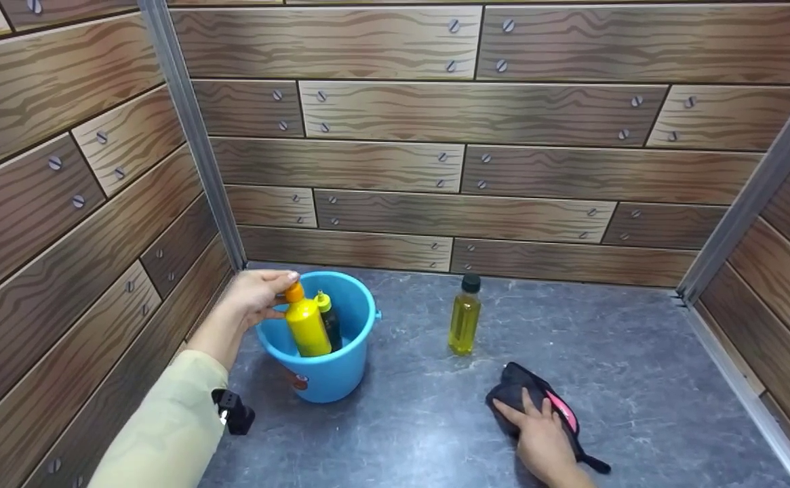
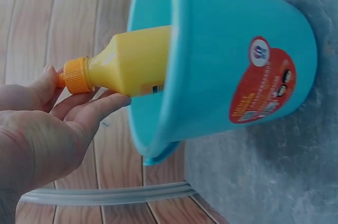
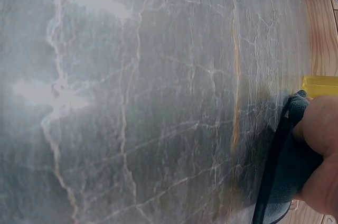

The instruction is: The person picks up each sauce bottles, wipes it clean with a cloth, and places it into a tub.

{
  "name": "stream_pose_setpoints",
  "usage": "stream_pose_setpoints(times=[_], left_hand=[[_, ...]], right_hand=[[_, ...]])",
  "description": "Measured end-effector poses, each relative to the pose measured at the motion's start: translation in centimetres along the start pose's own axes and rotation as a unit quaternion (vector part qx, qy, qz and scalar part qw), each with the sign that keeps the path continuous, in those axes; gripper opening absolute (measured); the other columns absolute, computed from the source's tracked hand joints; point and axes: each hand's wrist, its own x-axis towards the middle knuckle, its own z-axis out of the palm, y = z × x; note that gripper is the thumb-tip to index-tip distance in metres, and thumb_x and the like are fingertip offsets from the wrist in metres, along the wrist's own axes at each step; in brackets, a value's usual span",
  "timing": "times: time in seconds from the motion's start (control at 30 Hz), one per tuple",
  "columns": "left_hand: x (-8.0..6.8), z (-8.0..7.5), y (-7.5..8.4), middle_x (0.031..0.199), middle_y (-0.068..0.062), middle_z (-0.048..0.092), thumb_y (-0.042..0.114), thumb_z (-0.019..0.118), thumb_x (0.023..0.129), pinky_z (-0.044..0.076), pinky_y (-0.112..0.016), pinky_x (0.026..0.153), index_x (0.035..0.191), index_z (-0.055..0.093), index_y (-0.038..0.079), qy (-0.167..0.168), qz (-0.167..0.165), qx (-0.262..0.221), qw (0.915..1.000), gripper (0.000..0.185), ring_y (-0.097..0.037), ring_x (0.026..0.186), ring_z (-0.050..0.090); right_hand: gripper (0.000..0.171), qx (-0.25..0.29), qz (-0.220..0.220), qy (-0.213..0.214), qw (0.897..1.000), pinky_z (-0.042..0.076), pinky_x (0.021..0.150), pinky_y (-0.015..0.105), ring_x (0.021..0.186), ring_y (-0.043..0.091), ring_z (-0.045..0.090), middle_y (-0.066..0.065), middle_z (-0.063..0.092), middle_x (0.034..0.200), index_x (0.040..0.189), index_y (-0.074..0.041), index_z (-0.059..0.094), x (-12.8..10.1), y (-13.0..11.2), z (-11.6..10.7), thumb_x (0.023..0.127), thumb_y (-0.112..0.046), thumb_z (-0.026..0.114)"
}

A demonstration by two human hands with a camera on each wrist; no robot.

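Observation:
My left hand [image 1: 251,298] pinches the orange cap [image 2: 77,75] of a yellow squeeze bottle [image 1: 309,331]. The bottle's lower part is inside a light blue bucket [image 1: 330,381], and its base is hidden behind the rim in the left wrist view. Beside it in the bucket stands a dark bottle [image 1: 333,327] with a yellow nozzle cap. Over on the right, my right hand [image 1: 545,439] rests with spread fingers on a soft black pouch [image 1: 518,377] with a pink patch and a strap. The pouch [image 3: 289,168] lies partly under that hand in the right wrist view.
A clear bottle of yellow-green oil [image 1: 464,324] with a black cap stands between bucket and pouch. Wood-patterned panels [image 1: 381,163] wall in the grey marbled surface [image 1: 408,420] at the back and both sides, with metal strips [image 1: 194,129] at the corners.

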Motion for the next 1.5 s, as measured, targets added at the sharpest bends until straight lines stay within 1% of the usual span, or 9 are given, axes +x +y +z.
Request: stream_pose_setpoints(times=[0.13, 0.4, 0.67, 0.83, 0.97, 1.03, 1.13, 1.33, 1.5], left_hand=[[0.5, 0.7, -1.0, 0.138, -0.026, 0.063, 0.025, 0.056, 0.113, 0.053, -0.058, 0.104, 0.145, 0.06, -0.003, 0.008, -0.008, 0.01, 0.9999, 0.044, -0.043, 0.131, 0.06], [1.1, 1.7, -2.1, 0.14, -0.028, 0.061, 0.021, 0.056, 0.113, 0.05, -0.062, 0.105, 0.143, 0.062, -0.005, 0.022, -0.023, 0.017, 0.9994, 0.04, -0.043, 0.131, 0.059], [1.8, 2.8, -3.3, 0.141, -0.029, 0.06, 0.012, 0.055, 0.112, 0.048, -0.061, 0.108, 0.14, 0.063, -0.009, 0.055, -0.043, 0.022, 0.9973, 0.035, -0.044, 0.133, 0.057], [2.1, 3.4, -4.1, 0.138, -0.029, 0.063, 0.009, 0.057, 0.111, 0.05, -0.059, 0.106, 0.134, 0.066, -0.01, 0.066, -0.054, 0.084, 0.9928, 0.032, -0.043, 0.131, 0.059], [2.1, 3.4, -4.0, 0.137, -0.027, 0.065, 0.009, 0.061, 0.109, 0.051, -0.058, 0.106, 0.132, 0.069, -0.008, 0.068, -0.062, 0.12, 0.9886, 0.029, -0.042, 0.129, 0.06], [2.1, 3.4, -3.7, 0.138, -0.026, 0.064, 0.009, 0.064, 0.108, 0.051, -0.057, 0.106, 0.132, 0.07, -0.008, 0.06, -0.061, 0.128, 0.9881, 0.03, -0.042, 0.13, 0.06], [2.0, 3.1, -3.1, 0.143, -0.027, 0.06, 0.013, 0.067, 0.107, 0.051, -0.057, 0.106, 0.138, 0.065, -0.007, 0.03, -0.062, 0.122, 0.9902, 0.037, -0.042, 0.133, 0.058], [1.2, 2.3, -1.2, 0.162, -0.029, 0.039, 0.042, 0.071, 0.103, 0.05, -0.058, 0.107, 0.158, 0.045, 0.0, -0.049, -0.087, 0.072, 0.9924, 0.074, -0.047, 0.144, 0.045], [0.7, 1.4, 0.4, 0.165, -0.032, 0.03, 0.056, 0.072, 0.098, 0.048, -0.06, 0.108, 0.164, 0.036, 0.004, -0.081, -0.09, 0.049, 0.9914, 0.091, -0.054, 0.146, 0.038]], right_hand=[[0.08, 0.0, 0.003, -0.005, 1.0, 0.029, 0.106, 0.084, 0.139, 0.073, 0.029, 0.033, 0.041, 0.16, 0.148, -0.03, 0.064, -0.1, 0.1, 0.2, 0.084, 0.017, 0.062], [0.079, -0.004, 0.001, -0.01, 1.0, 0.029, 0.107, 0.083, 0.14, 0.072, 0.029, 0.033, 0.041, 0.16, 0.149, -0.029, 0.064, 0.0, 0.1, 0.2, 0.085, 0.017, 0.062], [0.081, 0.001, -0.001, -0.009, 1.0, 0.028, 0.109, 0.082, 0.14, 0.073, 0.027, 0.034, 0.04, 0.16, 0.149, -0.029, 0.064, -0.1, 0.0, 0.3, 0.084, 0.019, 0.056], [0.081, 0.002, 0.002, -0.015, 1.0, 0.029, 0.109, 0.081, 0.14, 0.073, 0.028, 0.033, 0.04, 0.16, 0.149, -0.029, 0.064, -0.1, -0.1, 0.4, 0.084, 0.018, 0.058], [0.081, 0.005, 0.005, -0.017, 1.0, 0.028, 0.11, 0.081, 0.141, 0.072, 0.027, 0.033, 0.04, 0.161, 0.15, -0.03, 0.063, 0.0, -0.1, 0.3, 0.084, 0.018, 0.058], [0.081, 0.003, 0.005, -0.016, 1.0, 0.027, 0.11, 0.081, 0.14, 0.073, 0.027, 0.033, 0.039, 0.161, 0.15, -0.029, 0.063, 0.0, 0.0, 0.2, 0.084, 0.018, 0.058], [0.081, 0.001, 0.005, -0.013, 1.0, 0.027, 0.109, 0.082, 0.14, 0.073, 0.027, 0.033, 0.039, 0.16, 0.15, -0.029, 0.063, 0.0, 0.0, 0.1, 0.084, 0.018, 0.059], [0.081, 0.002, 0.001, -0.004, 1.0, 0.027, 0.109, 0.082, 0.141, 0.072, 0.028, 0.033, 0.04, 0.16, 0.149, -0.03, 0.064, 0.1, 0.2, 0.0, 0.083, 0.017, 0.059], [0.08, -0.004, -0.012, 0.01, 1.0, 0.029, 0.108, 0.082, 0.138, 0.073, 0.031, 0.034, 0.042, 0.158, 0.148, -0.028, 0.065, 0.0, 0.3, 0.2, 0.082, 0.017, 0.057]])
